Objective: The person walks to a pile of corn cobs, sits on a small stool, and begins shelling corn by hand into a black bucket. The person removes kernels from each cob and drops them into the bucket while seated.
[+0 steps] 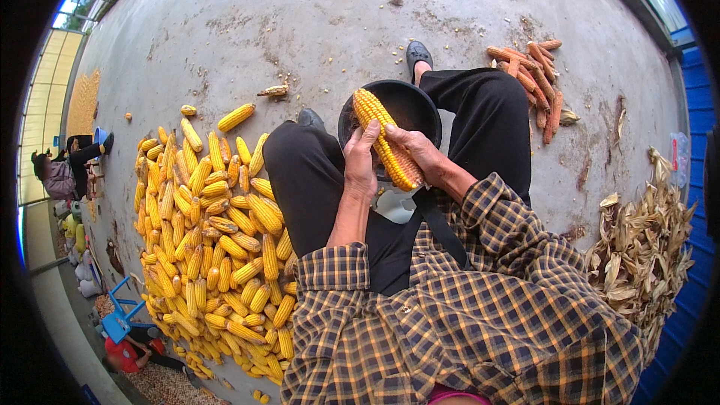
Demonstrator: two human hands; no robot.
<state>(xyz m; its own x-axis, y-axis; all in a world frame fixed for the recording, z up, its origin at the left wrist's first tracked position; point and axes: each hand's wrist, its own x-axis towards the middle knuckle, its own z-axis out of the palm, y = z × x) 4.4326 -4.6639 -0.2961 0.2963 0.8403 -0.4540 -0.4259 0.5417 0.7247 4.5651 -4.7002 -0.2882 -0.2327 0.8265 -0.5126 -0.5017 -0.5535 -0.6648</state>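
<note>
Between my hands is a large ear of yellow corn (pixel 378 115), tilted over a black bucket (pixel 430 102) that stands between my knees. One side of the ear's lower part is stripped of kernels. My left hand (pixel 360 160) grips it from the left, with the thumb on the kernels. From the right, my right hand (pixel 419 152) closes on the same ear, its thumb near the other one. Inside the bucket, dark brown matter is partly visible; the ear and my hands hide the rest.
A big heap of corn ears (pixel 225 247) lies left of my leg. Stripped cobs (pixel 534 76) lie at upper right, dry husks (pixel 635 264) at lower right. Two people sit at far left, near a blue plastic stool (pixel 117 323). Loose kernels and debris dot the concrete floor (pixel 315 22).
</note>
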